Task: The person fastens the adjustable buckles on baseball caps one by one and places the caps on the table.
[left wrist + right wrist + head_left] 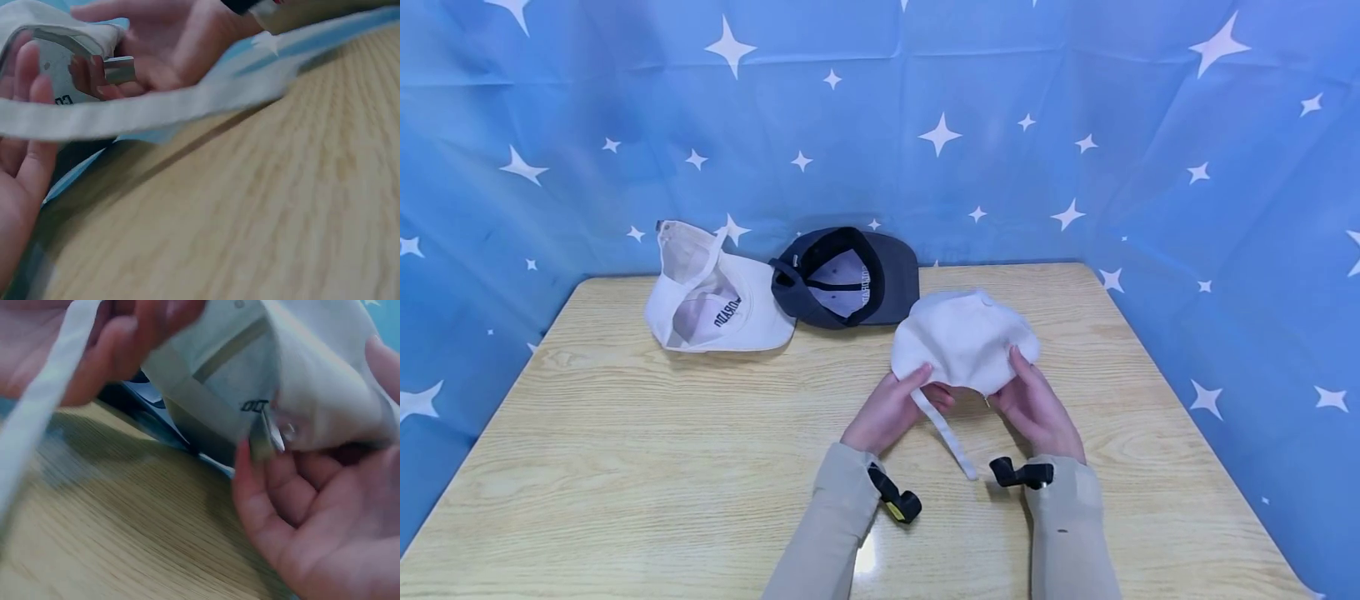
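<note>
A white baseball cap (962, 337) is held above the table, its rounded crown up and its back opening toward me. My left hand (889, 410) grips the left side of that opening, thumb on the outside. From there a loose white strap (946, 435) hangs down toward the tabletop, its far end free. My right hand (1039, 412) holds the right side, thumb on top of the fabric. In the right wrist view its fingers are at a metal buckle (265, 439) on the cap's edge. Dark lettering (254, 405) shows inside the cap.
Another white cap (760, 308) lies upturned at the back left of the wooden table (647, 467). A dark navy cap (895, 275) lies upturned beside it, just behind the held cap. A blue star-patterned cloth (850, 108) stands around the table's back and sides.
</note>
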`<state>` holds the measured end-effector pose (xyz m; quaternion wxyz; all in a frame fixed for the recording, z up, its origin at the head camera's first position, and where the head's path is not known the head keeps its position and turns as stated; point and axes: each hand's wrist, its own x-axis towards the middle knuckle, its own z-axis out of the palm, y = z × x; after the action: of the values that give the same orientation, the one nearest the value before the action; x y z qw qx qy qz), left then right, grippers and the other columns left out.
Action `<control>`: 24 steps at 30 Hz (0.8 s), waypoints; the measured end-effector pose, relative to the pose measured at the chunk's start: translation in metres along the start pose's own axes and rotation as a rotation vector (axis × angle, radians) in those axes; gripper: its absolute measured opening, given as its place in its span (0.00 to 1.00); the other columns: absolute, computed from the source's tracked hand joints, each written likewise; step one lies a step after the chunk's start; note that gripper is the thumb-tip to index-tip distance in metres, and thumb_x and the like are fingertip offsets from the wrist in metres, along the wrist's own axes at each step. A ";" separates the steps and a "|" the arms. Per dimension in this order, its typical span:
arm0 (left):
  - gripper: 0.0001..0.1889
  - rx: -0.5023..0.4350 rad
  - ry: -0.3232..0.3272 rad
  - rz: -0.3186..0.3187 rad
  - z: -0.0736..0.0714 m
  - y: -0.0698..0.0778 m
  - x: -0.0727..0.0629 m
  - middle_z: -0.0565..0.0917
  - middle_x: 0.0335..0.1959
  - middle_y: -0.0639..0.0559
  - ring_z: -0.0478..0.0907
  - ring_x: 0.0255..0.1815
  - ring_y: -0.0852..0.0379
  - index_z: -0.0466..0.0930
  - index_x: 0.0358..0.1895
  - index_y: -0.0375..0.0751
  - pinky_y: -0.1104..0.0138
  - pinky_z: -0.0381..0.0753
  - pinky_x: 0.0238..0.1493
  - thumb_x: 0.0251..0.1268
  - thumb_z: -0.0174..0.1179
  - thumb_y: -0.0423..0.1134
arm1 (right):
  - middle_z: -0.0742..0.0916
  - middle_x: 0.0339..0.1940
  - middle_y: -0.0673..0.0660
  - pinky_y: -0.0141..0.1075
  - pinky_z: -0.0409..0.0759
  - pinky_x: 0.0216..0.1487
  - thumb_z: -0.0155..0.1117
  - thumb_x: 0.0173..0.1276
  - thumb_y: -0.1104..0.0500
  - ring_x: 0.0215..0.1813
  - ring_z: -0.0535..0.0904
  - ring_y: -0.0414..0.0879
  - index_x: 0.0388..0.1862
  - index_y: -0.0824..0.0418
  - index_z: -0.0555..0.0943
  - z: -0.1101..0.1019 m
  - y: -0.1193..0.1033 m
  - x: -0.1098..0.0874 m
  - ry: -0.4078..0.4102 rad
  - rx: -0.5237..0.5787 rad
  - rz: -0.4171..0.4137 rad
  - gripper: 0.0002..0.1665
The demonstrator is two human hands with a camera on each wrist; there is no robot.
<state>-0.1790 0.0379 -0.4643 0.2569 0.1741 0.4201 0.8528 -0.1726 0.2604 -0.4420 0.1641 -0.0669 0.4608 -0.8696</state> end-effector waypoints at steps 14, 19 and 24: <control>0.15 -0.192 0.098 0.147 -0.006 0.008 0.001 0.80 0.36 0.46 0.76 0.39 0.51 0.68 0.49 0.41 0.52 0.69 0.52 0.69 0.42 0.46 | 0.74 0.50 0.58 0.49 0.70 0.52 0.47 0.59 0.79 0.49 0.73 0.50 0.55 0.60 0.62 0.003 0.000 -0.007 -0.130 -0.167 0.023 0.27; 0.15 -0.171 0.111 0.128 -0.006 0.008 0.002 0.80 0.36 0.47 0.77 0.40 0.50 0.68 0.50 0.43 0.51 0.67 0.52 0.69 0.43 0.48 | 0.77 0.45 0.56 0.41 0.73 0.50 0.49 0.58 0.80 0.45 0.74 0.47 0.50 0.62 0.67 0.006 0.002 -0.005 -0.160 -0.178 0.017 0.23; 0.16 -0.114 0.048 0.084 -0.006 0.007 0.001 0.78 0.40 0.44 0.74 0.46 0.46 0.64 0.54 0.44 0.48 0.63 0.56 0.68 0.45 0.47 | 0.78 0.43 0.56 0.39 0.75 0.47 0.46 0.60 0.78 0.44 0.76 0.46 0.49 0.63 0.68 0.013 0.006 -0.001 -0.180 -0.119 -0.005 0.20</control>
<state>-0.1845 0.0314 -0.4623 0.2201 0.1563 0.3690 0.8893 -0.1671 0.2481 -0.4394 0.1983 -0.1554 0.4949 -0.8316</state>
